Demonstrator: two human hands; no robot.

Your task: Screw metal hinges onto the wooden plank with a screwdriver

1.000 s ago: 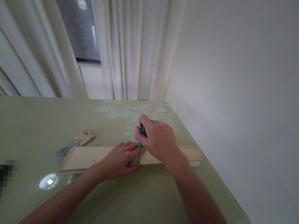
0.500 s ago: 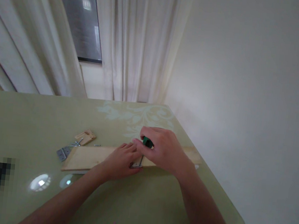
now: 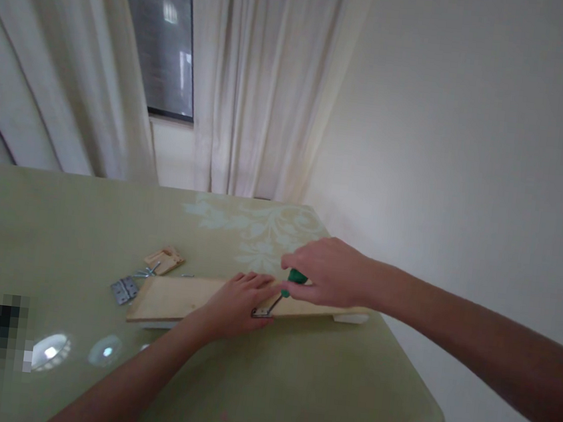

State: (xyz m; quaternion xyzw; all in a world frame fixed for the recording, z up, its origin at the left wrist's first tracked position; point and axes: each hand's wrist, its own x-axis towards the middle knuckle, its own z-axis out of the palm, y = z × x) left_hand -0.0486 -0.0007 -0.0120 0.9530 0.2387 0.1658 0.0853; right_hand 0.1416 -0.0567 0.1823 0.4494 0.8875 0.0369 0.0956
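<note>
A pale wooden board (image 3: 172, 297) lies across the table, raised on white pieces beneath it. My left hand (image 3: 240, 304) spans the board and grips it, fingers over the top and thumb along the near edge. Beside that thumb a metal hinge (image 3: 261, 314) sits at the board's near edge, partly hidden by the hand. My right hand (image 3: 333, 270) is closed around the green handle of a screwdriver (image 3: 297, 277). The screwdriver leans to the right, its tip down at the hinge. Whether the tip sits in a screw is too small to tell.
Left of the board lie a loose hinge (image 3: 124, 290), several screws (image 3: 148, 271) and a small wooden piece (image 3: 166, 261). The table (image 3: 324, 383) ends at a right edge near the wall. Curtains (image 3: 254, 87) hang behind it.
My right forearm has swung outward to the right and the hand has turned. The screwdriver has gone from nearly upright to tilted right. My left hand stays on the board.
</note>
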